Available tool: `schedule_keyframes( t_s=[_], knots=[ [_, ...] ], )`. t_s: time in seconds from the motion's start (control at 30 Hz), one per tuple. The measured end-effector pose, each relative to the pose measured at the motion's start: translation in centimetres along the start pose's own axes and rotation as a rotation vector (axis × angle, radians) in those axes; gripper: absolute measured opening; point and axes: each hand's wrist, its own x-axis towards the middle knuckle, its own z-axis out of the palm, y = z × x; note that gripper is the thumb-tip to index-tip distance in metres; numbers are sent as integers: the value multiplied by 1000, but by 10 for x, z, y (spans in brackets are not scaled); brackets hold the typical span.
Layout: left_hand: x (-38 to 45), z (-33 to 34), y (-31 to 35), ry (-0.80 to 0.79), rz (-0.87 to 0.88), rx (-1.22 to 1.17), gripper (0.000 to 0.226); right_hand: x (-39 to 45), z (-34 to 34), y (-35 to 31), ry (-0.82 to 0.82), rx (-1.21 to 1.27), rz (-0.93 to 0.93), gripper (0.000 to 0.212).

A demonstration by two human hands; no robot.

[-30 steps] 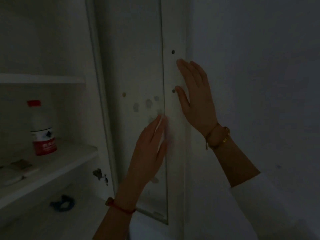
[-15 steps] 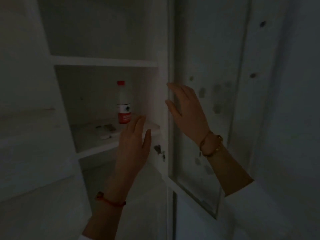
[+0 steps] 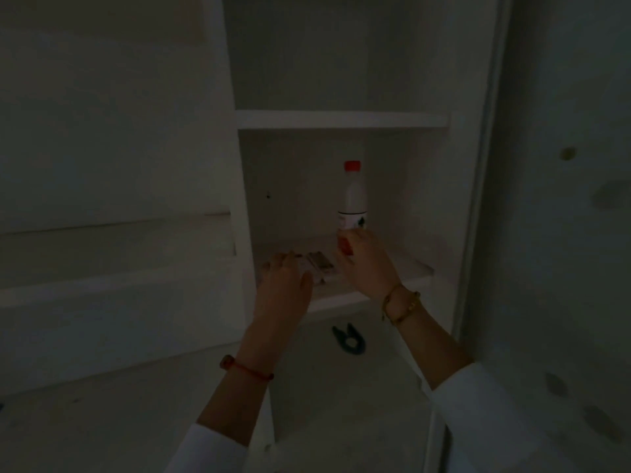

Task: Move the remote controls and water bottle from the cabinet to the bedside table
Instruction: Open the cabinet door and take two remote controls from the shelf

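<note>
Dim cabinet (image 3: 341, 119), frame centre | left hand (image 3: 285, 285) spread open over remote controls (image 3: 316, 264) on shelf | right hand (image 3: 363, 264) wrapping, grip unclear, red-capped water bottle (image 3: 352, 199) standing upright

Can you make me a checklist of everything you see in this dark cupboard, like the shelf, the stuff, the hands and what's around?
Surface: white cabinet shelf, dimly lit, holding the job's things.
Job's things: water bottle with red cap stands upright at the back of the shelf; remote controls lie flat in front and to the left of it, number unclear in the dark.
Clutter: a dark blue object lies on the level below.
Hands: left hand reaches over the remotes; right hand is at the bottle's base; grip unclear for both.
Cables: nothing seen.
Surroundings: upper shelf with nothing seen on it; open cabinet door on the right.
</note>
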Motion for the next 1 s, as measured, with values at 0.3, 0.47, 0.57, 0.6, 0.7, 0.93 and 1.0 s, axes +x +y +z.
schedule_keyframes(
  t_s=[0.3, 0.47, 0.57, 0.6, 0.7, 0.93, 1.0],
  knots=[
    [49, 39, -19, -163, -164, 77, 46, 20, 57, 27, -205, 32, 344, 51],
    [60, 44, -19, -227, -230, 37, 50, 24, 62, 28, -257, -16, 404, 53],
    [66, 47, -19, -239, -271, -44, 49, 26, 61, 27, -249, 55, 435, 54],
    [67, 48, -20, -229, -273, -64, 49, 26, 61, 25, -241, 90, 442, 55],
    [62, 43, -14, -202, -294, -105, 46, 27, 58, 24, -219, 165, 470, 54],
    [54, 38, -3, -62, -397, -351, 19, 27, 43, 28, -237, 375, 554, 43],
    [48, 36, 1, -37, -409, -401, 16, 22, 37, 25, -220, 441, 568, 28]
  ],
)
